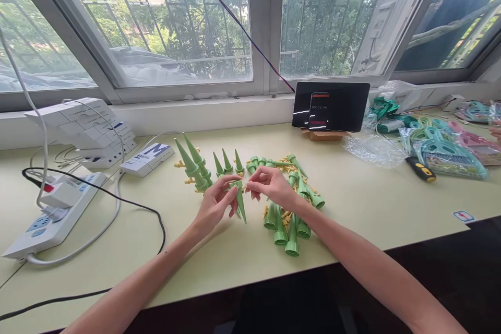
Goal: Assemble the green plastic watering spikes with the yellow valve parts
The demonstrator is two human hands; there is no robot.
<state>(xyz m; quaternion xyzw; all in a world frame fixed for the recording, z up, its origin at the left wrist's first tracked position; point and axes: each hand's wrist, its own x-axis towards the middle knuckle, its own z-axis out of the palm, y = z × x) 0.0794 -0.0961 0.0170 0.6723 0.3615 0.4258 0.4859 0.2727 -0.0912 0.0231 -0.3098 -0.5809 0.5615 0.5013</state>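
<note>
Between the fingers and thumb of my left hand point(219, 199) is a green plastic watering spike point(240, 206), its pointed end down. My right hand point(272, 186) is closed in a pinch at the spike's side, on a small pale-yellow valve point(245, 187) mostly hidden by the fingertips. Left of my hands, several green spikes stand stacked point(191, 164) with yellow valves sticking out. Behind my hands stand 3 single spikes point(227, 160), points up. Under and beside my right forearm lies a pile of loose green spikes point(291, 240) mixed with small yellow valves point(287, 216).
A dark tablet point(331, 107) leans on a cardboard stand by the window. White boxes point(97, 135) and a power strip point(58, 214) with cables lie left. At right are a yellow-black tool handle point(420, 168), bagged pastel items point(446, 148) and clear plastic film point(376, 150).
</note>
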